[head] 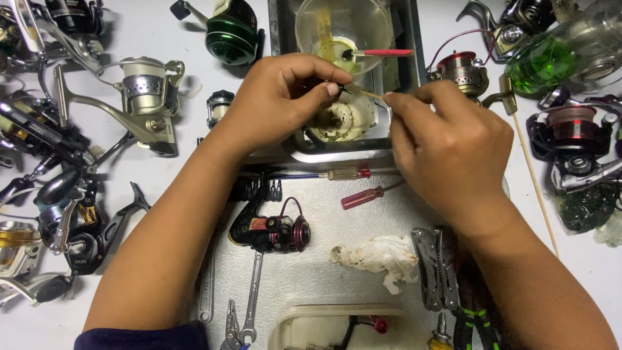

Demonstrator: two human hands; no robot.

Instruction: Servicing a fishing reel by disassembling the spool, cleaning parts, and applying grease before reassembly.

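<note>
Both hands (363,113) pinch a thin stick (370,94) over a tray (337,154)

single head view, steeply down and close over a cluttered table (194,58)

Both forearms are bare to the elbow; the left hand (280,97) and right hand (453,152) wear no gloves; a dark navy sleeve (139,338) edges the left arm.
</note>
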